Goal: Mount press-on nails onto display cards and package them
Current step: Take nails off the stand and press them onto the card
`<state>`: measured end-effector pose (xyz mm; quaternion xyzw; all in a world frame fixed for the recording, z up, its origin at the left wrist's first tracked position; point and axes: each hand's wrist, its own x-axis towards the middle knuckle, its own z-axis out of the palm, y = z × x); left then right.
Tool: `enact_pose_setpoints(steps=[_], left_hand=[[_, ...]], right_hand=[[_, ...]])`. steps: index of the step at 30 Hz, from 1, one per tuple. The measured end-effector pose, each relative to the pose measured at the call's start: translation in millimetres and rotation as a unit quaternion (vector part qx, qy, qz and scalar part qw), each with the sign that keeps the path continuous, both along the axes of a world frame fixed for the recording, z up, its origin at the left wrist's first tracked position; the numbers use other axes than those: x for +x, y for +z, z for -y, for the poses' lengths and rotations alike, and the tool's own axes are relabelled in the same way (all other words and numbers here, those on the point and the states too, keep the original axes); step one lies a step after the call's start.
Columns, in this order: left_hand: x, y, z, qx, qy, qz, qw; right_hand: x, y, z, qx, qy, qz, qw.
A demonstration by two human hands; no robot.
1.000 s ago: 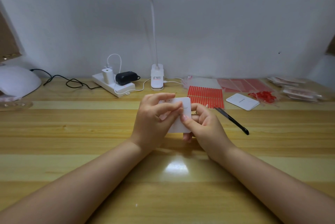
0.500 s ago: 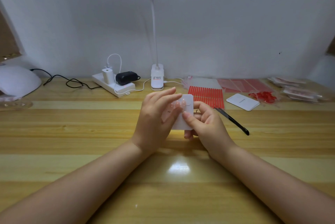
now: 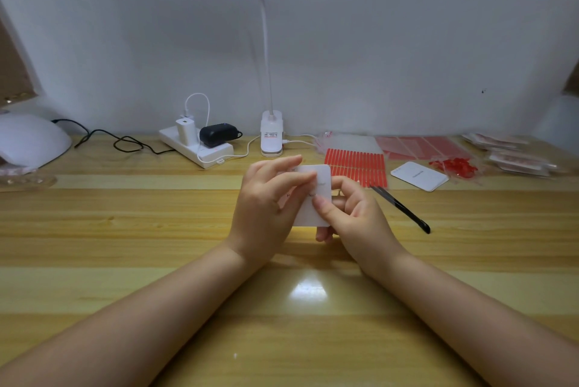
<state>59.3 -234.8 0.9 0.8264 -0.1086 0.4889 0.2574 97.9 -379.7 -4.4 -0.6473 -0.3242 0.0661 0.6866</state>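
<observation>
A white display card (image 3: 316, 214) is held upright just above the middle of the wooden desk. My right hand (image 3: 354, 217) grips its right side, thumb on the front face and fingers curled behind. My left hand (image 3: 266, 202) covers the card's left half, its fingertips pressing on the card's upper front face. Whether nails sit under those fingers is hidden. A sheet of red adhesive strips (image 3: 357, 164) lies just behind the card. Loose red nails (image 3: 454, 166) lie in a clear bag at the right.
Black tweezers (image 3: 404, 209) lie right of my right hand. Another white card (image 3: 418, 175) and clear packets (image 3: 513, 158) sit at the right rear. A lamp base (image 3: 271, 139), power strip (image 3: 197, 148) and a white nail dryer (image 3: 28, 142) line the back.
The card has been lifted and tilted more upright. My left fingers have slid across its upper face, covering the pale nails seen half a second ago. My right thumb stays on the front.
</observation>
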Motion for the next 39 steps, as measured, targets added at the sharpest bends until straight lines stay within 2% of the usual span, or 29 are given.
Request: enact_pose_setpoints(steps=[22,28,33,39], left_hand=[[0.5,-0.4,-0.4,-0.008,-0.016,-0.002,1.0],[-2.1,0.3,2.5,-0.145,-0.054,-0.069,0.986],[-0.3,-0.5,2.4,-0.3,-0.081,-0.119,0.943],[1.5,-2.3,1.6,-0.303,-0.101,-0.133,0.938]], right_hand=[[1.2,-0.3,0.0,0.002,-0.005,-0.021,1.0],[2.5,0.3,-0.7,0.021,-0.017,-0.051,0.998],[2.3,2.8,-0.3,0.035,-0.03,-0.068,0.997],[1.5,6.2,3.1,0.005,-0.021,-0.097,0.995]])
